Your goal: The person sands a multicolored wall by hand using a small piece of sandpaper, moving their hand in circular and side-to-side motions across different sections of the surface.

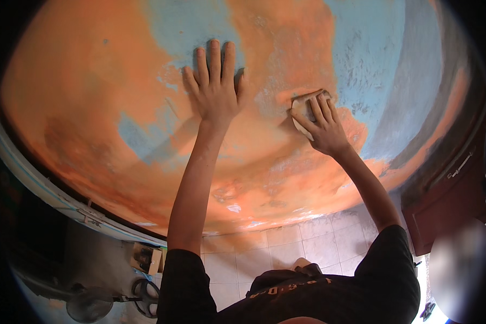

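Observation:
A wall (267, 48) painted in orange and light blue patches, with worn and scuffed areas, fills most of the view before me. My left hand (216, 91) lies on it palm in, fingers spread, holding nothing; its fingertips reach a light blue patch. To the right and a little lower, my right hand (326, 125) presses a pale, folded piece of cloth or sheet (301, 117) against the orange paint, beside a light blue band. The sheet has a darker, greyish upper edge. What it is made of I cannot tell.
Pale floor tiles (283, 243) show below the wall. At the lower left are a cardboard box (146, 259) with dark items, a black wheel-like object (145, 297) and a dark round object (90, 304). A dark red door (445, 206) stands at the right.

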The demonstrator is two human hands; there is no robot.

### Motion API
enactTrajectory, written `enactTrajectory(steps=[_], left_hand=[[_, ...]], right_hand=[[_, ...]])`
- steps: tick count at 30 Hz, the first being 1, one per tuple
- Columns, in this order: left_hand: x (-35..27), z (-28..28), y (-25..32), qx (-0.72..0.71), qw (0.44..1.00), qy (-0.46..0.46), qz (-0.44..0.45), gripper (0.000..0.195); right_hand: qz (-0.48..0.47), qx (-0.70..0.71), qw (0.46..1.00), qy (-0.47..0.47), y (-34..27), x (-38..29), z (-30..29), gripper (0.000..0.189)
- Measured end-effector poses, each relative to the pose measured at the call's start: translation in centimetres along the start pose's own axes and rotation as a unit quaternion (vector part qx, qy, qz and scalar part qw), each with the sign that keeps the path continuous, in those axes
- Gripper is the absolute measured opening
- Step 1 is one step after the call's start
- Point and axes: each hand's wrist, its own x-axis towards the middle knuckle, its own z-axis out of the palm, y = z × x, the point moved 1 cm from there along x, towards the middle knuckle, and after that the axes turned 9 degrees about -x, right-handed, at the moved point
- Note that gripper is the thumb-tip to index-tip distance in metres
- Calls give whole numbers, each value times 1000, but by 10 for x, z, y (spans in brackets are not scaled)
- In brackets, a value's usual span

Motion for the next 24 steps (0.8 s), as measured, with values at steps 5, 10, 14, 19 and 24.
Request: enactTrajectory(steps=[5, 10, 14, 19, 24], left_hand=[[4, 4, 12, -1, 1000, 2, -11, 57], [-5, -1, -2, 2, 1000, 4, -17, 55], [-1, 3, 12, -28, 999, 3, -28, 55], [-6, 3, 6, -13, 999, 15, -27, 54], [-15, 8, 14, -40, 998, 30, -33, 53]], right_hand=[[397, 136, 897, 143, 32, -17, 4, 51], [164, 60, 984, 30, 9, -27, -17, 64], [376, 158, 898, 164, 31, -29, 3, 57], [233, -21, 972, 34, 42, -32, -13, 56], [164, 10, 985, -56, 19, -54, 0, 58]])
